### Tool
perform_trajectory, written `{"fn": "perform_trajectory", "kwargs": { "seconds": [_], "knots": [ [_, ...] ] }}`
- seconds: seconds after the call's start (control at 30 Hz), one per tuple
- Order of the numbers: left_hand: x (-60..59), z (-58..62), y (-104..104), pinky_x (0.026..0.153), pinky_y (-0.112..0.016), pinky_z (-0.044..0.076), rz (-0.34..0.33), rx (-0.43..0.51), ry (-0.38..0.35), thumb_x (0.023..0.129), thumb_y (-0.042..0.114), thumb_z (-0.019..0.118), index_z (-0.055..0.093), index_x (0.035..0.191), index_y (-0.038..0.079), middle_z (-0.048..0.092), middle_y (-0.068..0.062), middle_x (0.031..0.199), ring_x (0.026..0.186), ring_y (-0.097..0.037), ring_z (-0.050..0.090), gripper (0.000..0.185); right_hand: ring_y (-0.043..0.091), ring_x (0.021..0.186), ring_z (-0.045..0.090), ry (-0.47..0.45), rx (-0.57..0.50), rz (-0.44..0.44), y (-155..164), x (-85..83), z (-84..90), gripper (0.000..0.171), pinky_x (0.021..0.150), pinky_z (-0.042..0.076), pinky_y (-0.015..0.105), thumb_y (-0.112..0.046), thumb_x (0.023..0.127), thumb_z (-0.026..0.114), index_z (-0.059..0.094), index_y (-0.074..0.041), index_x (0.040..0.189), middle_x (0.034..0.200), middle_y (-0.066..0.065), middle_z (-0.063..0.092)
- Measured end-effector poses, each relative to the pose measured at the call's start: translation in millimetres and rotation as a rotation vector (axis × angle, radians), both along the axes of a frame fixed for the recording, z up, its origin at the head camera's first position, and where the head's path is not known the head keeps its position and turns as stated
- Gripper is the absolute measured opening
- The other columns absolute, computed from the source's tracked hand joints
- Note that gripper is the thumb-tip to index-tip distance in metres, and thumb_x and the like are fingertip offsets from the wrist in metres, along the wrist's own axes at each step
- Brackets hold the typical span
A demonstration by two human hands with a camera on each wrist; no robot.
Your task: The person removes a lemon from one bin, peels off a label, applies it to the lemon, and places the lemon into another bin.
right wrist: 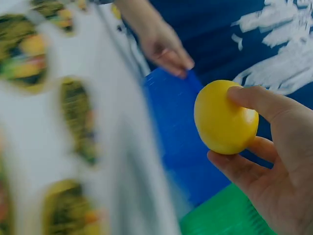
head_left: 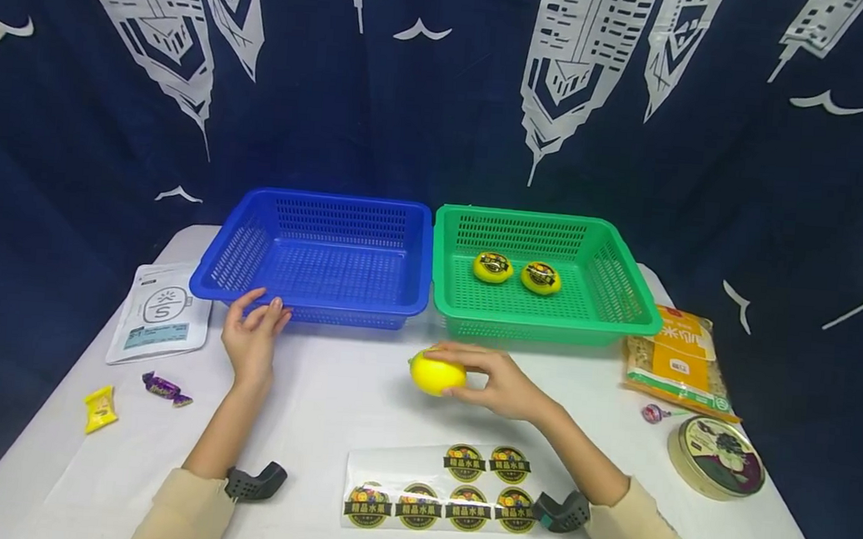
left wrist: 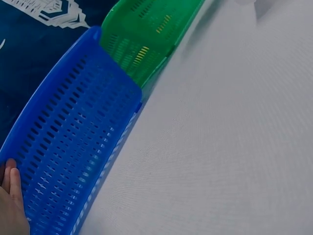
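My right hand (head_left: pixel 499 383) pinches a yellow lemon (head_left: pixel 437 374) between thumb and fingers, over the white table in front of the two baskets. In the right wrist view the lemon (right wrist: pixel 225 117) shows a smooth, plain side. My left hand (head_left: pixel 252 336) is at the near left part of the blue basket (head_left: pixel 309 301), its fingertips right at the front rim. Seen from the left wrist, the fingers (left wrist: pixel 14 188) lie against the basket's outer wall. Two lemons with round dark labels, a left one (head_left: pixel 493 267) and a right one (head_left: pixel 541 278), lie in the green basket (head_left: pixel 548 319).
A sheet of round fruit stickers (head_left: pixel 403 460) lies near the front. At left are a white pouch (head_left: pixel 165 318), a purple candy (head_left: pixel 165 388) and a yellow candy (head_left: pixel 100 409). At right are a grain bag (head_left: pixel 676 362), a lollipop (head_left: pixel 653 414) and a round tin (head_left: pixel 719 457).
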State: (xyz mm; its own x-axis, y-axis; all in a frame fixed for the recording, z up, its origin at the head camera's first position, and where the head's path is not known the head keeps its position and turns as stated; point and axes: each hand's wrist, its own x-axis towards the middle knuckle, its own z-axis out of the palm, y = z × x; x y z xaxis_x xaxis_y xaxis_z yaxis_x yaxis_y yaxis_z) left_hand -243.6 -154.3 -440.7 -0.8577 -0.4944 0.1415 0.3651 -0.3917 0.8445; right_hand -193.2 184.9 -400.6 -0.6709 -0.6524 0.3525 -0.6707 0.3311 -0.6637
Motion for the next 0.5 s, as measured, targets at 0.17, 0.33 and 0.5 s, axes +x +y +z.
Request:
{"fn": "perform_trajectory", "kwargs": {
  "seconds": [0.17, 0.33, 0.5],
  "knots": [
    [0.7, 0.6, -3.2, 0.074, -0.031, 0.055, 0.018, 0.011, -0.002, 0.081, -0.001, 0.068, 0.057, 0.108, 0.002, 0.064, -0.007, 0.070, 0.069, -0.018, 0.067, 0.030, 0.032, 0.120, 0.047, -0.107, 0.004, 0.032, 1.4, 16.1, -13.1, 0.047, 0.103, 0.036, 0.043, -0.002, 0.078, 0.071, 0.057, 0.000, 0.123, 0.126, 0.016, 0.054],
    [1.0, 1.4, -3.4, 0.074, -0.030, 0.055, 0.009, -0.001, -0.002, 0.082, -0.001, 0.067, 0.055, 0.109, 0.002, 0.064, -0.007, 0.071, 0.070, -0.018, 0.067, 0.030, 0.034, 0.122, 0.044, -0.195, 0.037, 0.068, 2.5, 19.9, -20.7, 0.047, 0.104, 0.034, 0.045, -0.002, 0.080, 0.069, 0.055, 0.000, 0.125, 0.129, 0.018, 0.051],
    [0.9, 1.0, -0.9, 0.074, -0.031, 0.055, -0.012, -0.021, -0.002, 0.083, -0.001, 0.065, 0.053, 0.111, 0.002, 0.064, -0.007, 0.071, 0.070, -0.018, 0.068, 0.030, 0.034, 0.122, 0.044, -0.186, 0.041, 0.082, 4.9, 21.3, -26.2, 0.048, 0.104, 0.034, 0.048, -0.002, 0.081, 0.069, 0.054, 0.000, 0.126, 0.130, 0.020, 0.050]
  ]
}}
